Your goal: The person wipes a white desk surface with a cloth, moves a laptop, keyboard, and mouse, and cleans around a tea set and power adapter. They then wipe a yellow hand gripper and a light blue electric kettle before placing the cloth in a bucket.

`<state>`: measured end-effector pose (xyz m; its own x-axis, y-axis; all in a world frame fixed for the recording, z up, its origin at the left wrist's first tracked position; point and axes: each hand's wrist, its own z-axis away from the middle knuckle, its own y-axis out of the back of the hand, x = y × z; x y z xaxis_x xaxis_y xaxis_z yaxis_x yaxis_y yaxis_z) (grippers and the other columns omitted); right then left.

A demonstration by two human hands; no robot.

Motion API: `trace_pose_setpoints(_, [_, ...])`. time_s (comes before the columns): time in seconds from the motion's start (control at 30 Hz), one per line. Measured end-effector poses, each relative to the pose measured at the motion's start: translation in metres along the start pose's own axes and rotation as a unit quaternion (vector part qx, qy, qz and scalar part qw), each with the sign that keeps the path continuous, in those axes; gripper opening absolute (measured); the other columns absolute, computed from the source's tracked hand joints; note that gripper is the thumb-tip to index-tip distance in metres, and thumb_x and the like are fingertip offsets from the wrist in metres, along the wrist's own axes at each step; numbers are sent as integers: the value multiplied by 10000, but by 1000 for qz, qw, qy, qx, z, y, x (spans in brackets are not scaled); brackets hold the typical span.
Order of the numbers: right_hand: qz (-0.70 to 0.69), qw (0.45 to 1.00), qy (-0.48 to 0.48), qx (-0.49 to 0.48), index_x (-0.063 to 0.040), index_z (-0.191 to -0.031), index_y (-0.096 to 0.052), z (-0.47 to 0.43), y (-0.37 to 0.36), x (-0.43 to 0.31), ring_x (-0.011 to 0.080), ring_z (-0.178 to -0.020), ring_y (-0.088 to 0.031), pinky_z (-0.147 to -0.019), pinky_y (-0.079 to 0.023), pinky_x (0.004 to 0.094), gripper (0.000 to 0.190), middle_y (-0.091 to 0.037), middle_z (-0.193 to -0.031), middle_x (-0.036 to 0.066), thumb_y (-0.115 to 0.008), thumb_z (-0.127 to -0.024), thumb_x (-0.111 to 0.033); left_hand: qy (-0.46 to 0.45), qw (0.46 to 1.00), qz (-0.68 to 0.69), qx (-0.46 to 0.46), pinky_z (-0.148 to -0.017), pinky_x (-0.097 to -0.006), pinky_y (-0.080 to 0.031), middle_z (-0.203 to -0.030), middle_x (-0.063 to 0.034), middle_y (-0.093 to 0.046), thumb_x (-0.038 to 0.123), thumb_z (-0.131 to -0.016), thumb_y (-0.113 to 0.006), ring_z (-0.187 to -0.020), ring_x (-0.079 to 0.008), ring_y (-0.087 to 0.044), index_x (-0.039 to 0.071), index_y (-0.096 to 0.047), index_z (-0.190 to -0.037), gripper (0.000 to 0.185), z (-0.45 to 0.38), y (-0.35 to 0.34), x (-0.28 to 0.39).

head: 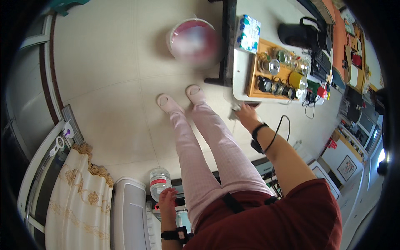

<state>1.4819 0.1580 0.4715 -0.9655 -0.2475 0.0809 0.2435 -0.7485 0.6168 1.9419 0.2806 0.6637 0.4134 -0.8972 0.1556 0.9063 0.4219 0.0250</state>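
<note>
My right hand (247,116) grips a crumpled greyish cloth (235,112), blurred, beside the near corner of the white table (239,84). A black band with a cable circles that wrist. My left hand (167,200) hangs low beside my left hip with its fingers loosely bent, and nothing shows in it. Just beyond it stands a large clear water bottle (160,181) with a red label. On the floor ahead of my slippers is a round bin (171,42), pink inside; a blur hides part of it.
On the table are a wooden tray (252,82) of several jars, a tissue pack (248,33), a black jug (292,32) and a keyboard (322,61). A gold-trimmed curtain (78,193) and a tall pale appliance (129,212) stand left. A black table leg (215,81) juts over the floor.
</note>
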Motion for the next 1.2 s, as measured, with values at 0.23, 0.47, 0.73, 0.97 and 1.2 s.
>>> trace_pose_setpoints(0.23, [-240, 952, -182, -61, -233, -1181, -612, 75, 48, 20, 377, -1106, -546, -913, -477, 468, 336, -511, -1194, 207, -547, -862, -152, -33, 998, 53, -22, -817, -299, -458, -1085, -84, -654, 139, -931, -555, -956, -189, -631, 58, -565, -1111, 197, 13, 7, 19])
trace_pose_setpoints(0.47, [-622, 781, -39, 39, -84, -1186, -605, 6, 261, -114, 156, -891, -603, -801, -489, 326, 422, -678, -980, 70, -708, -824, -274, -215, 973, 24, -83, -857, -334, -461, -1154, -99, -608, 157, -943, -546, -1038, -212, -597, 63, -527, -1167, 243, 48, -10, 135])
trace_pose_setpoints(0.73, [-666, 625, 406, -27, -138, -1503, -192, 77, 528, -237, 171, -1262, -414, -1047, -337, 314, 761, -423, -1392, 68, -652, -896, -130, -389, 883, 26, -260, -1008, -366, -392, -1342, -101, -472, 295, -935, -590, -1230, -195, -460, 55, -365, -1399, 569, 110, -80, 324])
trace_pose_setpoints(0.97, [-574, 629, 522, 40, -159, -1523, -8, 23, 647, -225, 197, -1142, -484, -973, -383, 305, 926, -472, -1292, 106, -648, -866, -36, -424, 862, 76, -265, -996, -328, -395, -1307, -56, -504, 262, -929, -605, -1187, -164, -476, 42, -408, -1376, 535, 128, -127, 456])
trace_pose_setpoints(1.2, [-467, 713, 523, -22, -182, -1520, 39, -52, 749, -249, 191, -893, -534, -817, -446, 315, 984, -553, -1016, 126, -682, -856, -96, -423, 880, 100, -193, -907, -303, -450, -1135, -35, -618, 185, -921, -617, -1044, -142, -567, 34, -572, -1210, 329, 101, -109, 576])
